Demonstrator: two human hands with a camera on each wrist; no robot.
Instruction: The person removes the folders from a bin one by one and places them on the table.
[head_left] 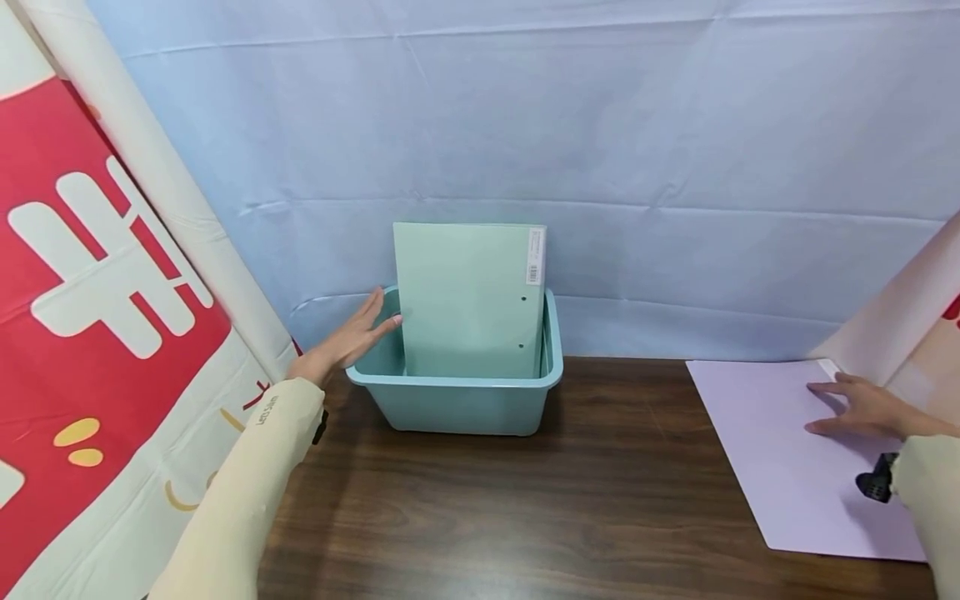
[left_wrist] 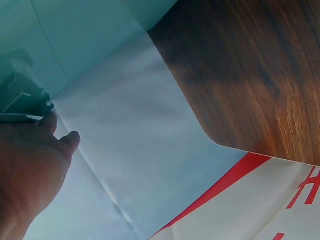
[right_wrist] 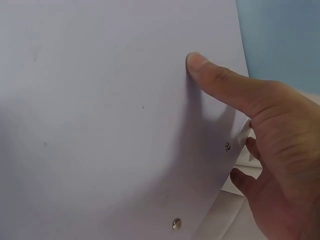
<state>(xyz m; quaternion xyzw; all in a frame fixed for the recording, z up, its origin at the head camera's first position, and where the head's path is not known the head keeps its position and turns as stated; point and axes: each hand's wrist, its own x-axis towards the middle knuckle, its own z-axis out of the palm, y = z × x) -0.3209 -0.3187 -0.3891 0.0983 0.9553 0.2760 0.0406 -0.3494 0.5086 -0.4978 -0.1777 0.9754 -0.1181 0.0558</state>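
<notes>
My left hand (head_left: 356, 336) reaches over the left side of a teal plastic bin (head_left: 457, 404) with its fingers straight and spread. Its thumb is right at the edge of a pale green folder (head_left: 465, 296), which stands upright in the bin. In the left wrist view, my left hand (left_wrist: 32, 172) shows beside the bin's blurred edge. My right hand (head_left: 858, 407) is at the far right corner of a lilac folder (head_left: 780, 467). In the right wrist view, the thumb (right_wrist: 210, 75) extends over the cover; other fingertips (right_wrist: 242, 181) show just beyond the riveted edge.
The bin and lilac folder are on a dark wood table (head_left: 600, 492). A pale blue cloth backdrop (head_left: 637, 158) hangs behind them. A red and white printed banner (head_left: 97, 258) slants along the left, and another pale panel (head_left: 892, 333) borders the right.
</notes>
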